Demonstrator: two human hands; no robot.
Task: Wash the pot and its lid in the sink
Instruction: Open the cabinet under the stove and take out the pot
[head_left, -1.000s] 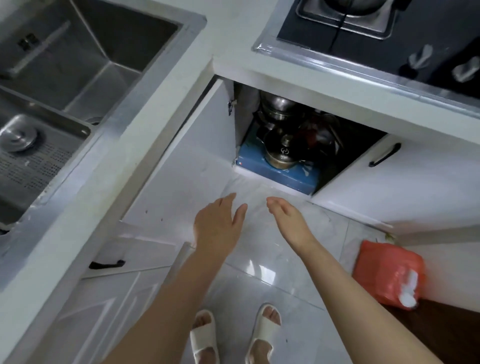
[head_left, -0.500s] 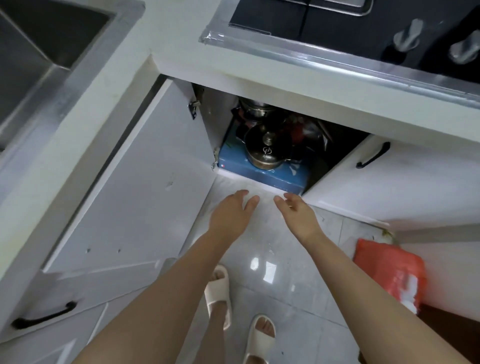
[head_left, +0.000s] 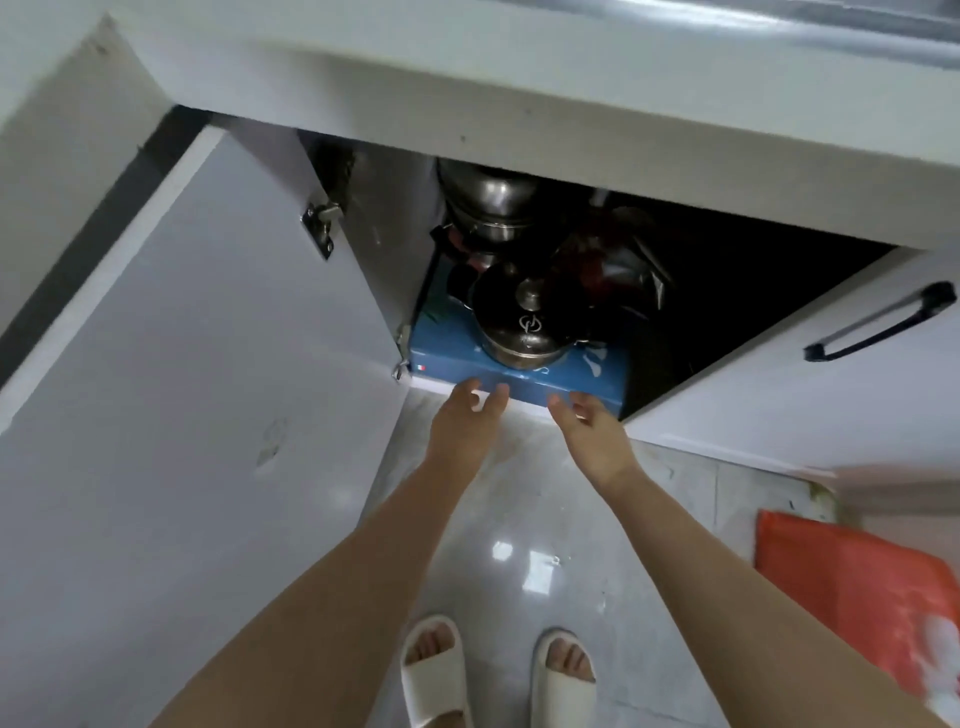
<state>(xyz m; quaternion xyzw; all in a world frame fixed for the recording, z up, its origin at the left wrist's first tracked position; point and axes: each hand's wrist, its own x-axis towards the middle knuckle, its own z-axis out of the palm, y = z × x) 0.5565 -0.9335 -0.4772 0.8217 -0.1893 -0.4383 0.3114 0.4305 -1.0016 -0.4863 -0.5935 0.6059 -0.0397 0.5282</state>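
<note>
Lidded polished steel pot (head_left: 522, 332) on blue box (head_left: 566, 382), probably heavy, rigid, slippery; best taken by its sides. Left hand (head_left: 464, 422) and right hand (head_left: 592, 434) are held spread, empty.

blue box (head_left: 545, 376) in cab | L door (head_left: 208, 364) open | orange bag (head_left: 852, 597) on floor R | white slippers (head_left: 434, 675)

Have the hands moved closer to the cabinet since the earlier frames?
Yes. Both the left hand and right hand have advanced toward the blue box; fingertips now reach its front edge, below the lidded pot.
</note>
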